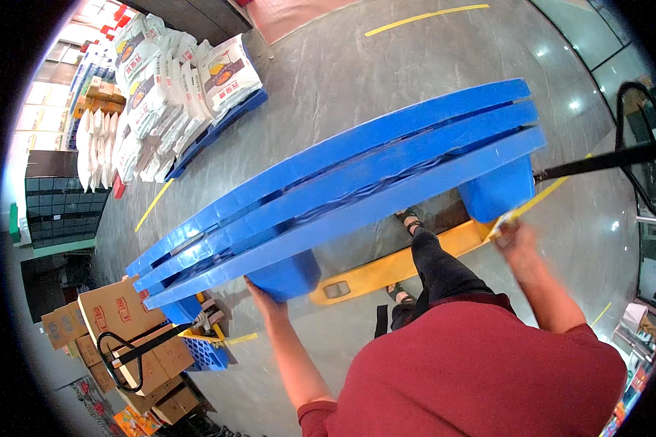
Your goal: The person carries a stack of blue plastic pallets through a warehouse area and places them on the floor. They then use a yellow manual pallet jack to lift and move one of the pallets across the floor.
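Observation:
A blue plastic pallet (333,169) stands tilted on its side before me, slatted deck facing up and away. Its block-shaped feet point toward me, over the yellow fork (382,270) of a pallet jack. My left hand (268,300) grips the pallet at the edge of its middle foot, with the fingers partly hidden behind it. Beside the right-hand foot is my right hand (516,240), blurred, next to a small whitish, crumpled piece (504,223). Whether it holds that piece is unclear. My sandalled feet are on either side of the fork.
The jack's black handle (607,161) rises at the right. White printed sacks (164,93) are stacked on another blue pallet at upper left. Cardboard boxes (120,311) and a second black looped handle (126,360) stand at lower left. Yellow tape (426,21) marks the grey floor.

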A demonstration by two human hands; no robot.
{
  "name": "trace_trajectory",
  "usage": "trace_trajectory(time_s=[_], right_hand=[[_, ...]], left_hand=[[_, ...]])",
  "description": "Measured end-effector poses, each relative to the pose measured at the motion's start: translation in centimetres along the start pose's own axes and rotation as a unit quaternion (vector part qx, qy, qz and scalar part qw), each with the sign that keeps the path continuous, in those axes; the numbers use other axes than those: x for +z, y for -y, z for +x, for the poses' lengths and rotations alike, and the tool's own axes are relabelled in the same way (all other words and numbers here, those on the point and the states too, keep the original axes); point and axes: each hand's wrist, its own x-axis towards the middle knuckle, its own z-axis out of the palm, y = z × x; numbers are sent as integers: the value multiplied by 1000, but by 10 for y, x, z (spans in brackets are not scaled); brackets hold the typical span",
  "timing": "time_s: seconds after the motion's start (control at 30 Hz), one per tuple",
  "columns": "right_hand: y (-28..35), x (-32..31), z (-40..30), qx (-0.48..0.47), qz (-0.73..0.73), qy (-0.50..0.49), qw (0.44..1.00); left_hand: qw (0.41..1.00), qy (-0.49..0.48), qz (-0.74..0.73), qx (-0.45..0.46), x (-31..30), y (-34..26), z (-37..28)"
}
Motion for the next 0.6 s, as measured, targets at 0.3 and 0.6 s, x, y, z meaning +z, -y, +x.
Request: trace_trajectory(time_s=[0.3,0.6], right_hand=[[-187,-38,-109,157,152,389,895],[-236,-113,-136,194,195,185,943]], left_hand=[[998,38,-35,-33,-162,121,-84],[996,39,-52,-57,-250,204,-148]])
